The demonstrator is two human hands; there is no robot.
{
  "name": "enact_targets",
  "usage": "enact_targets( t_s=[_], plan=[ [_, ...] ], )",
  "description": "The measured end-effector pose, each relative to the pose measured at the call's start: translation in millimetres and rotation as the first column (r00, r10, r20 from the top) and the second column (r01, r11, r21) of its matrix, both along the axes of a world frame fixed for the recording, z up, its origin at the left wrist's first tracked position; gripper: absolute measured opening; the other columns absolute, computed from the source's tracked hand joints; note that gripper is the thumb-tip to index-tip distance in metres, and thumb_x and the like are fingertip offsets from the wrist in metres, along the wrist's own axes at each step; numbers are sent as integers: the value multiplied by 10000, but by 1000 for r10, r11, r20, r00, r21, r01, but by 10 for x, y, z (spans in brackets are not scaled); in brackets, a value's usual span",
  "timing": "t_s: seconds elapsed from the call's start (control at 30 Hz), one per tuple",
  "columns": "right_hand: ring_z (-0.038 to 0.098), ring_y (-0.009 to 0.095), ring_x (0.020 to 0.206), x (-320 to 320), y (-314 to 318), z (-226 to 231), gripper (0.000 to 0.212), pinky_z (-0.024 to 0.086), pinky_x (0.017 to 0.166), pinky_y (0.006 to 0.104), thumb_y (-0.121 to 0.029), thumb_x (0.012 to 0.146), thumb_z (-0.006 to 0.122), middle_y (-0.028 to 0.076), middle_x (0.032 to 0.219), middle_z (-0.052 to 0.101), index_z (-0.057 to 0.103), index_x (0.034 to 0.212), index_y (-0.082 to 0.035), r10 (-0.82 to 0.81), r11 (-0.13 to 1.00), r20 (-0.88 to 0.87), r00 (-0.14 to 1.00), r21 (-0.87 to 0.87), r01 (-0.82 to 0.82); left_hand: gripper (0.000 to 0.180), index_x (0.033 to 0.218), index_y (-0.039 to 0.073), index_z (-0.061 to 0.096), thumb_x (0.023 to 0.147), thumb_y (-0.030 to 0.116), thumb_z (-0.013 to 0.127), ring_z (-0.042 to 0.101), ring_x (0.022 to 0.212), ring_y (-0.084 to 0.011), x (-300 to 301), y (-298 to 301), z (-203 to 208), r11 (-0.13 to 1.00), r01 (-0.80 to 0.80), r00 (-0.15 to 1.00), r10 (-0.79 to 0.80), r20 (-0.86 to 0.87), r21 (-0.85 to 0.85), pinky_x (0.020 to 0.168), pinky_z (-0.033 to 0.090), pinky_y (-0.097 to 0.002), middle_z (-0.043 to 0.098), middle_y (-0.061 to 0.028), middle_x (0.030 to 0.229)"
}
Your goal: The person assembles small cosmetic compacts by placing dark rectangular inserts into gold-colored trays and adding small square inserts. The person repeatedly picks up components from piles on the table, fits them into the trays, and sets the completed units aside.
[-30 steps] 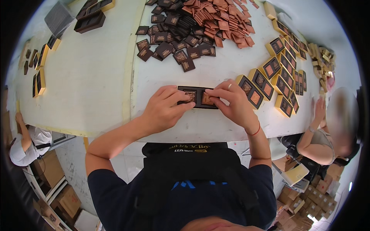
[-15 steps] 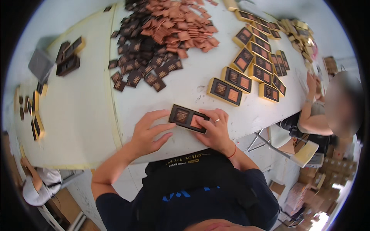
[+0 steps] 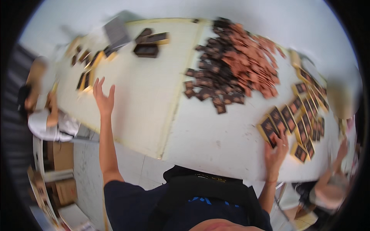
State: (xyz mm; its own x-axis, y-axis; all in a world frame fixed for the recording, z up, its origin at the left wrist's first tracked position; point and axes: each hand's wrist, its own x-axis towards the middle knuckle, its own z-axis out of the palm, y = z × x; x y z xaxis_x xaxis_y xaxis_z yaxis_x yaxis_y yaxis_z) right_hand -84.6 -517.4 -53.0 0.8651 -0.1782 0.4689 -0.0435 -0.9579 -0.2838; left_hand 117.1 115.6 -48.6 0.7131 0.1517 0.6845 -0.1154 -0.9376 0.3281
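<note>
My left hand [image 3: 103, 98] reaches out over the left side of the table, fingers spread and nothing in them. Just beyond its fingertips lie several narrow gold boxes with dark tops [image 3: 88, 79]. At the right, my right hand [image 3: 276, 151] has its fingers bent round the near end of a gold-edged two-compartment box [image 3: 266, 129]. That box lies beside two similar boxes at the near left of a group. Its copper square is mostly hidden by the fingers; the dark square shows.
A pile of dark flat squares [image 3: 210, 71] meets a heap of copper squares [image 3: 250, 57] at the back. Dark trays [image 3: 146, 50] and a grey block [image 3: 116, 31] stand back left. More filled gold boxes [image 3: 302, 129] lie right. A person sits at each side.
The box from between my hands has gone right to the row of boxes, my right hand with it. My left hand has let go and stretched left. The view has swung left.
</note>
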Motion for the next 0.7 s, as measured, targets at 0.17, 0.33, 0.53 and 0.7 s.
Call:
enact_targets(
  t_s=[0.17, 0.33, 0.53, 0.7],
  plan=[
    [482, 419, 1334, 360, -221, -208, 388, 383, 1103, 490, -80, 878, 708, 205, 1442, 543, 605, 1243, 0, -19, 999, 38, 999, -29, 20, 818, 1464, 118, 491, 850, 615, 705, 327, 1444, -428, 305, 1573, -503, 853, -518, 855, 519, 10, 65, 1176, 277, -540, 414, -239, 1528],
    [412, 401, 1398, 479, -363, -368, 497, 357, 1131, 500, -110, 936, 675, 190, 1533, 435, 511, 1392, 2, -45, 998, 184, 982, -44, 54, 912, 1524, 217, 440, 836, 807, 541, 230, 1496, -446, 810, 2479, -455, 763, -646, 744, 634, -211, 16, 1209, 207, -556, 309, -193, 1618],
    [330, 384, 1454, 518, -390, -382, 512, 285, 1166, 552, -234, 997, 619, 152, 1556, 410, 486, 1450, -35, -41, 970, 234, 971, -223, 95, 874, 1547, 215, 417, 882, 776, 498, 205, 1514, -427, 1191, 2850, -411, 890, -440, 765, 442, -468, 120, 1227, 179, -528, 326, -178, 1618],
    [352, 383, 1442, 395, -410, -326, 462, 300, 1157, 544, -245, 1012, 597, 164, 1544, 425, 532, 1420, -39, -113, 950, 185, 976, -267, 161, 658, 1461, 175, 525, 937, 564, 608, 343, 1435, -460, 805, 1260, -741, 1000, -25, 940, 29, -341, 14, 1165, 308, -530, 409, -219, 1556]
  ],
)
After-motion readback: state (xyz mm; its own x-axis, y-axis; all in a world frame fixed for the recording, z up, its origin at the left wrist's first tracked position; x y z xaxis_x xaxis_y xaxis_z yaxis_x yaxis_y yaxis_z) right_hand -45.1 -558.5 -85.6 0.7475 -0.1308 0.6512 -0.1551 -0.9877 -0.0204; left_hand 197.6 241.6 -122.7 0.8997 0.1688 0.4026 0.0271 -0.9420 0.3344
